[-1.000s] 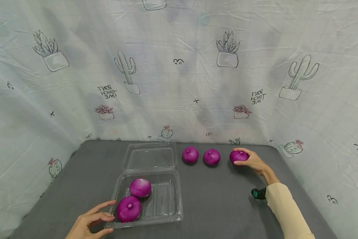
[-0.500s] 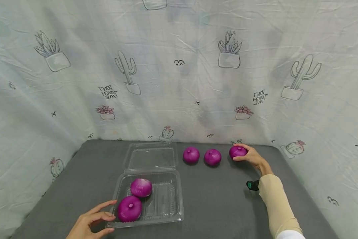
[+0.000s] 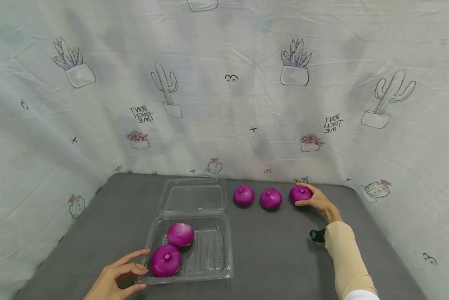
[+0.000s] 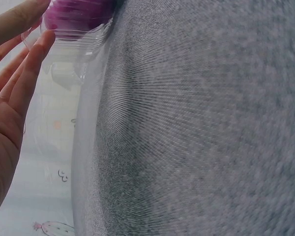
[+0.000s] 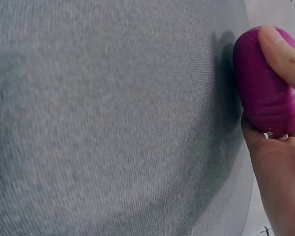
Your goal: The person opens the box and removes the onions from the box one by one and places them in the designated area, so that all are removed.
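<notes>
The left hand [image 3: 116,276] is nearest: its fingers are spread and only slightly bent, the tips against the left wall of the clear box [image 3: 209,255]. It seems to be steadying the box; whether it pinches the rim I cannot tell.

The box holds two onions, both to the left. The front onion [image 3: 165,261] sits in the near corner with its stem up; just behind it and touching, or almost, the rear onion [image 3: 180,234] lies tilted, pale end showing. The right half is bare — room for more. Beyond, the lid [image 3: 193,198] lies folded back on the gray surface [image 3: 273,254].

Right of the lid are the left onion [image 3: 243,195] and the middle onion [image 3: 271,199], near each other but apart. At the end of that row the right hand [image 3: 319,201] grips the far onion [image 3: 299,193], thumb and fingers parted by its width and curved round its sides. Whether it has left the surface I cannot tell.

The step in hand looks like picking up this onion — probably for the box. That would call for a secure hold, a lift clear of the middle onion, and a gentle lowering into the bare half.
</notes>
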### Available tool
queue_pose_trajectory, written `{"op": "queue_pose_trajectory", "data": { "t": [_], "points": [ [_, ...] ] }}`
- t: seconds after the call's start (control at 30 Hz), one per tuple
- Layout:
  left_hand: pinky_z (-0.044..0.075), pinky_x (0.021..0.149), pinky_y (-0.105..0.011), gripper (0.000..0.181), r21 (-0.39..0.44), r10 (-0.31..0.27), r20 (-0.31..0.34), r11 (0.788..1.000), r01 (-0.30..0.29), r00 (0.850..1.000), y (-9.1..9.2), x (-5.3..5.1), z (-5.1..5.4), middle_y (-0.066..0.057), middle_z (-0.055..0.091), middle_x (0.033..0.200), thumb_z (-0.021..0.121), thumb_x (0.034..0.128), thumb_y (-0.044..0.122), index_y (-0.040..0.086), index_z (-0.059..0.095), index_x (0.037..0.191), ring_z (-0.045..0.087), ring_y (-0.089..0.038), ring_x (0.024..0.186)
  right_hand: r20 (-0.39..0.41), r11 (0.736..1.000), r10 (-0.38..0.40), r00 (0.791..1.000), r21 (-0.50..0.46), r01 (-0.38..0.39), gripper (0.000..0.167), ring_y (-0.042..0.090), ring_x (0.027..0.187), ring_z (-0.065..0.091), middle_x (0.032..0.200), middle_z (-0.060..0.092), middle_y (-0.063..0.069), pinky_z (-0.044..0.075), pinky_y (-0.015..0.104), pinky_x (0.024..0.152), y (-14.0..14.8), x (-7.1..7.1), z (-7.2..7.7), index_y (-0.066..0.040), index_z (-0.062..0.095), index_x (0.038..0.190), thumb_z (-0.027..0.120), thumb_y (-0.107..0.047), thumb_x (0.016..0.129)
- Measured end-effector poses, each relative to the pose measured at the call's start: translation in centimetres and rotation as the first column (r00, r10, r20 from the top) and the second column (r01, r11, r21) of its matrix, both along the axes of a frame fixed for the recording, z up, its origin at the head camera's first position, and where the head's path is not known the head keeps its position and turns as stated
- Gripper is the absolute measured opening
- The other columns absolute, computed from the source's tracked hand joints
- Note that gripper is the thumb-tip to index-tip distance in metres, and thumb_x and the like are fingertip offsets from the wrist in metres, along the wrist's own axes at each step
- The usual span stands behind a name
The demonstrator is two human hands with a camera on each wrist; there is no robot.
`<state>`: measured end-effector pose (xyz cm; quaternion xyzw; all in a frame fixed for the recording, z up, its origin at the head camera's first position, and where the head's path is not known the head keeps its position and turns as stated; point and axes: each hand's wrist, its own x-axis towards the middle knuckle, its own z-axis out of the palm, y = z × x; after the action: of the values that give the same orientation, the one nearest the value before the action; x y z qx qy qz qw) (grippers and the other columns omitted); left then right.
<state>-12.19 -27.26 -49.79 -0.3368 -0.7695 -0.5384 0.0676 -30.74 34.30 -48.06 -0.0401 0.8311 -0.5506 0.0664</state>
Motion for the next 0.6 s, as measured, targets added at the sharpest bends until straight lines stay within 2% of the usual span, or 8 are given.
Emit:
{"op": "queue_pose_trajectory", "data": {
  "t": [0.23, 0.6],
  "points": [
    [0.057, 0.072, -0.023, 0.034, -0.013, 0.009, 0.015, 1.0, -0.009, 1.0, 0.03, 0.03, 0.11, 0.002, 0.053, 0.134, 0.079, 0.0707, -0.006, 0.003, 0.069, 0.101, 0.066, -0.012, 0.092, -0.009, 1.0, 0.001, 1.0, -0.009, -0.001, 0.083, 0.05, 0.127, 0.033, 0.148, 0.024, 0.03, 0.037, 0.06, 0.102, 0.2, 0.17, -0.26, -0.001, 0.034, 0.145, 0.08, -0.003, 0.076],
    [0.058, 0.071, -0.024, 0.031, -0.038, 0.036, 0.019, 0.999, -0.035, 0.999, 0.15, 0.27, 0.27, 0.005, 0.054, 0.133, 0.08, 0.0717, -0.004, 0.005, 0.069, 0.099, 0.066, -0.012, 0.09, -0.074, 0.999, 0.038, 0.997, 0.001, -0.038, 0.092, 0.045, 0.126, 0.036, 0.149, 0.024, 0.029, 0.042, 0.045, 0.096, 0.63, 0.25, -0.86, 0.001, 0.027, 0.147, 0.081, 0.001, 0.073]
  ]
}}
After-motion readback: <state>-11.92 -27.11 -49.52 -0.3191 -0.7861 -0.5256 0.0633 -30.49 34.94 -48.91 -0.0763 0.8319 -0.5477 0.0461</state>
